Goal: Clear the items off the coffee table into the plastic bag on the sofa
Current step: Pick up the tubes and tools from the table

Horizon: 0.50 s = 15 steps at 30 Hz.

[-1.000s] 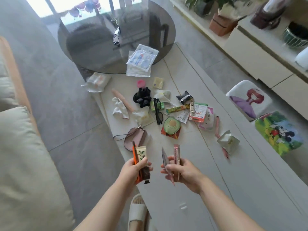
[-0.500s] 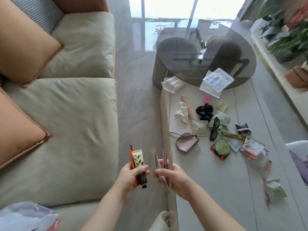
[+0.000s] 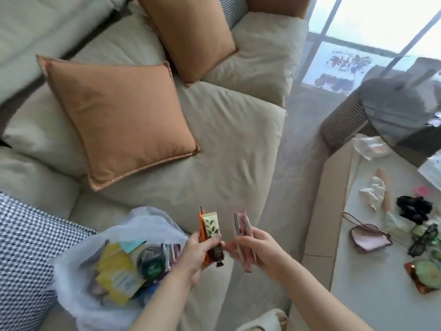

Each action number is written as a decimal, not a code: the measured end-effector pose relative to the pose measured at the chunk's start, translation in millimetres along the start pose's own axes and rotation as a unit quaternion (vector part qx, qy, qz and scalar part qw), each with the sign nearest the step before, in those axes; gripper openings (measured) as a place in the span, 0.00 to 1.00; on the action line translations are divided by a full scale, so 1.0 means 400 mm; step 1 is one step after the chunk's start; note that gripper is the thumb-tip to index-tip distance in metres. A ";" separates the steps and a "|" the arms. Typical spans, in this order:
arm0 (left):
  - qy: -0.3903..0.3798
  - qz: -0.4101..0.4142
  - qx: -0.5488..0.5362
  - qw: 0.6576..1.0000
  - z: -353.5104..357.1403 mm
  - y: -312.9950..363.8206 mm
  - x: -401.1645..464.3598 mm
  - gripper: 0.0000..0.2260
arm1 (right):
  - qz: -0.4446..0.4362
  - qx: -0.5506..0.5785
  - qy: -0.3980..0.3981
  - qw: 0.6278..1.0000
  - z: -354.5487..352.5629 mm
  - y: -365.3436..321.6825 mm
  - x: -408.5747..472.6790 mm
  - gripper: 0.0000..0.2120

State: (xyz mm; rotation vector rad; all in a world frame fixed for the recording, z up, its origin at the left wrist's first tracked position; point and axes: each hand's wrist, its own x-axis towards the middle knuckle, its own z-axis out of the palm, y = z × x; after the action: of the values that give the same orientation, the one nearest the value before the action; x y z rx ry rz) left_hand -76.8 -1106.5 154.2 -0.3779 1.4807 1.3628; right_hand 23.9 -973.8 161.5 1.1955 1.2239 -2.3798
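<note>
My left hand grips a cream tube with a dark cap together with an orange pen. My right hand holds several thin pink sachets upright. Both hands hover over the sofa seat, just right of the open white plastic bag. The bag lies on the sofa and holds yellow packets and a round tin. The coffee table shows at the right with a pink pouch, a black scrunchie, sunglasses and an avocado-print packet on it.
Two orange cushions lie on the sofa, and a houndstooth cushion sits left of the bag. A round dark glass table stands at the far right. Grey floor runs between sofa and coffee table.
My view has swung left from the coffee table to the sofa. Both hands, keeping hold of their items, have come beside the plastic bag, which is now in full view.
</note>
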 end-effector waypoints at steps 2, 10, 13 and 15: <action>0.024 0.009 -0.014 1.000 -0.096 -0.002 -0.021 0.11 | 0.021 -0.019 -0.008 1.000 0.088 0.022 0.031 0.17; 0.187 -0.025 -0.083 0.979 -0.417 -0.061 -0.073 0.06 | 0.102 -0.178 -0.019 0.979 0.409 0.164 0.119 0.08; 0.221 -0.064 -0.089 0.969 -0.509 -0.085 -0.055 0.10 | 0.119 -0.263 -0.003 0.957 0.490 0.215 0.171 0.10; 0.237 -0.076 -0.062 0.967 -0.557 -0.097 -0.032 0.12 | 0.119 -0.300 -0.004 0.947 0.535 0.235 0.204 0.11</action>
State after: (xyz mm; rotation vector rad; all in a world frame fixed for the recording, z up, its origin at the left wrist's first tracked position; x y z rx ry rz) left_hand -144.3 -1316.5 102.2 -0.9296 1.7106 1.2991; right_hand -102.8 -1181.5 115.7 1.0473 1.5417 -1.6545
